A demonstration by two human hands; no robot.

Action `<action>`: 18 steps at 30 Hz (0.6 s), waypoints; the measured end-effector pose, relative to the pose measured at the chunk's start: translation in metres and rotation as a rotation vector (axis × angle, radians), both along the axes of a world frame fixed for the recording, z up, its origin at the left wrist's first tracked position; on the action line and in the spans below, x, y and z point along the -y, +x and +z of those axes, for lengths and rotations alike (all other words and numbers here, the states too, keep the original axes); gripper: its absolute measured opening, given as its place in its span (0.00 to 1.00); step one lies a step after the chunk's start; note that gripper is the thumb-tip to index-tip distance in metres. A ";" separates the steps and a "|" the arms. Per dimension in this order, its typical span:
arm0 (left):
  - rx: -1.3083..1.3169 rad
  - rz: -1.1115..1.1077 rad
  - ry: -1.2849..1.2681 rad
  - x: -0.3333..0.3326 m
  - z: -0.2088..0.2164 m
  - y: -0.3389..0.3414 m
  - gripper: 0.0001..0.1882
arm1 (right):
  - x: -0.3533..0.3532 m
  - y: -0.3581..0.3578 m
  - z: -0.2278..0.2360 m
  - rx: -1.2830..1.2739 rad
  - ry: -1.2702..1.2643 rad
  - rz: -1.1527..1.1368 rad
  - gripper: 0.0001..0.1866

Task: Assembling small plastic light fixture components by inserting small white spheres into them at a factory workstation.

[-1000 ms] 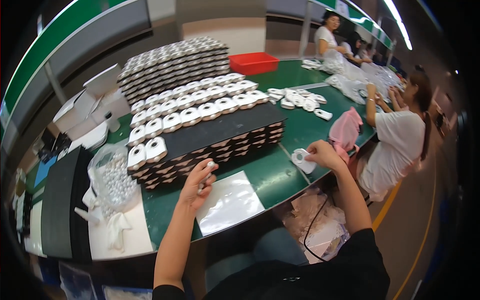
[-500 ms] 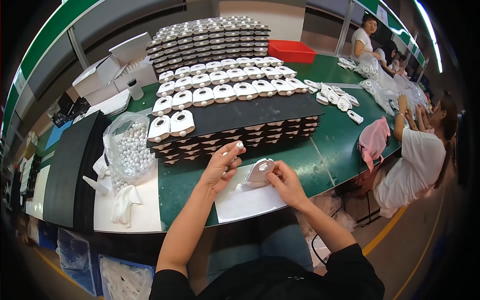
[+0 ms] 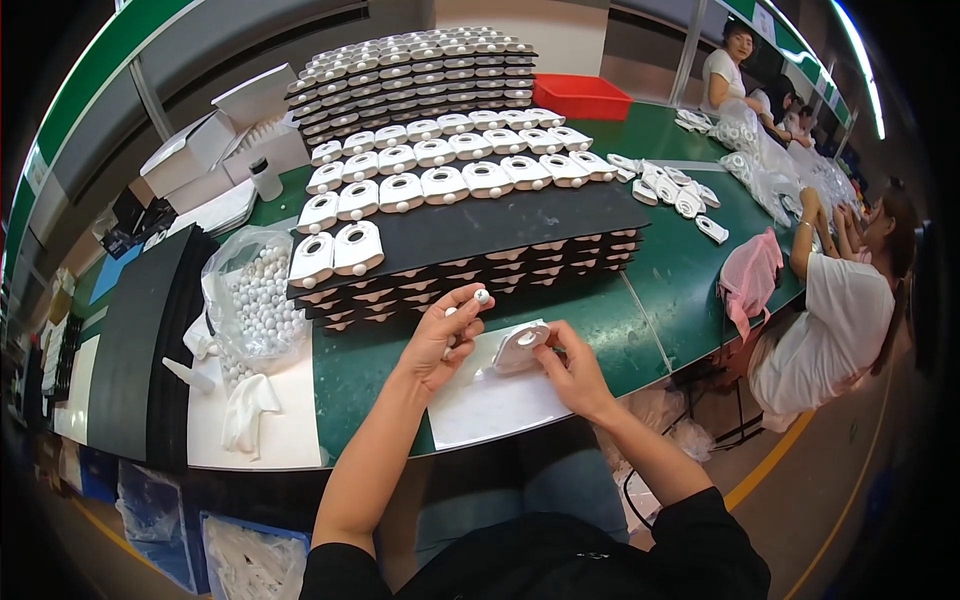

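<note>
Between thumb and forefinger, my left hand (image 3: 440, 345) pinches a small white ball (image 3: 482, 297). Its other fingers curl in, and more white shows against the palm. My right hand (image 3: 577, 375) grips a white plastic housing (image 3: 518, 350) with a rounded end and a round hole. The housing is tilted above a white sheet (image 3: 490, 408) at the table's front edge, a little to the right of the ball and apart from it. Beyond my hands, rows of similar housings (image 3: 442, 184) with balls at their near ends stand on stacked black boards (image 3: 500, 228).
To the left lie a clear bag of white balls (image 3: 262, 300), a white cloth (image 3: 250, 408), a small bottle (image 3: 188, 373) and black boards (image 3: 150, 340). Loose housings (image 3: 668, 190) and a pink cloth (image 3: 752, 280) are on the right. A red bin (image 3: 582, 98) stands behind; co-workers (image 3: 825, 325) sit right.
The ball in my left fingertips has turned slightly, showing a dark mark. My right hand has tilted the housing a little. Both grips are otherwise the same.
</note>
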State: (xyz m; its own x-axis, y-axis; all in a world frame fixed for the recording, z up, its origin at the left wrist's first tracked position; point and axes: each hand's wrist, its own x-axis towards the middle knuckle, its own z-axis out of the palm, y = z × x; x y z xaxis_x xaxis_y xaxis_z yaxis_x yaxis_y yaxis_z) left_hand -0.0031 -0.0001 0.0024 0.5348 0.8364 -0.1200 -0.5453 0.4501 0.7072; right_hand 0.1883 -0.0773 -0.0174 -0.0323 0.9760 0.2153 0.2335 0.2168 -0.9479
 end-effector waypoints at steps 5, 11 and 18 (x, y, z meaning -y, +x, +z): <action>0.004 -0.014 -0.005 0.002 0.002 0.001 0.15 | 0.003 -0.003 0.003 0.270 0.193 -0.029 0.06; -0.030 -0.019 -0.005 0.005 0.006 0.002 0.16 | 0.004 -0.005 0.008 0.330 0.210 0.025 0.07; -0.320 0.001 0.156 0.013 0.013 0.010 0.10 | -0.012 0.016 -0.004 -0.642 -0.175 0.076 0.08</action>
